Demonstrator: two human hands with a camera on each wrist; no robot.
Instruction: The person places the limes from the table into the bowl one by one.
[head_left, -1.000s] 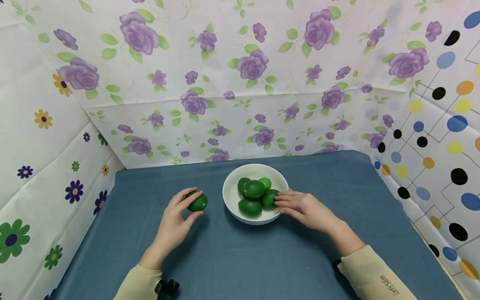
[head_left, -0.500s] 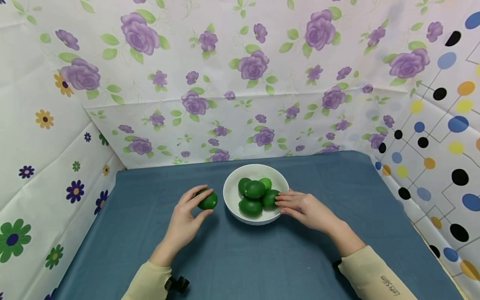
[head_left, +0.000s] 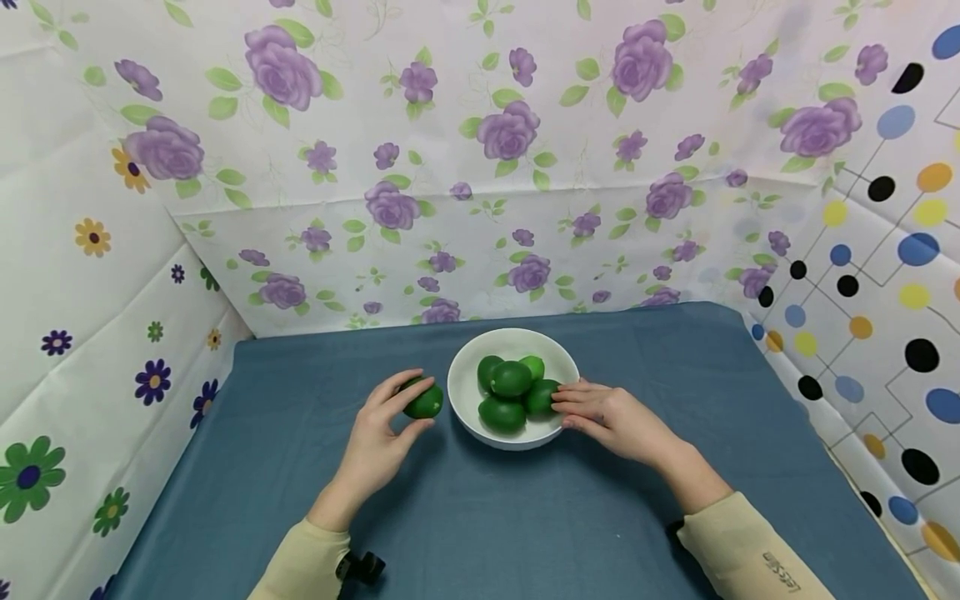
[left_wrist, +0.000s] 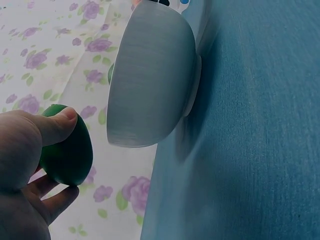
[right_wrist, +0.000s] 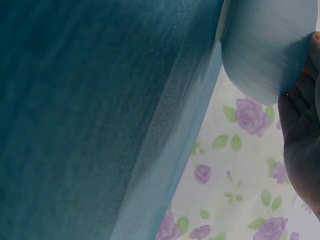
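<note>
My left hand (head_left: 372, 446) pinches a dark green lime (head_left: 427, 404) between thumb and fingers, just left of a white bowl (head_left: 463, 385). In the left wrist view this lime (left_wrist: 70, 156) is raised off the cloth, apart from the bowl (left_wrist: 150, 80). Several limes (head_left: 502, 414) lie heaped in the bowl; one at the back (head_left: 534, 367) is brighter green. On the right side, my right hand (head_left: 618, 422) holds the bowl's rim, its fingers reaching over the edge beside a lime (head_left: 542, 398). The right wrist view shows this hand (right_wrist: 302, 135) against the bowl's outer wall (right_wrist: 270, 47).
A blue cloth (head_left: 510, 517) covers the table. Behind it hangs a white sheet with purple roses (head_left: 510, 133). A flower-patterned sheet (head_left: 112, 333) stands on the left and a dotted sheet (head_left: 877, 275) on the right.
My left hand has moved right with the lime, closer to the bowl, and slowed in the last half second. The right hand and bowl have stayed in place.
</note>
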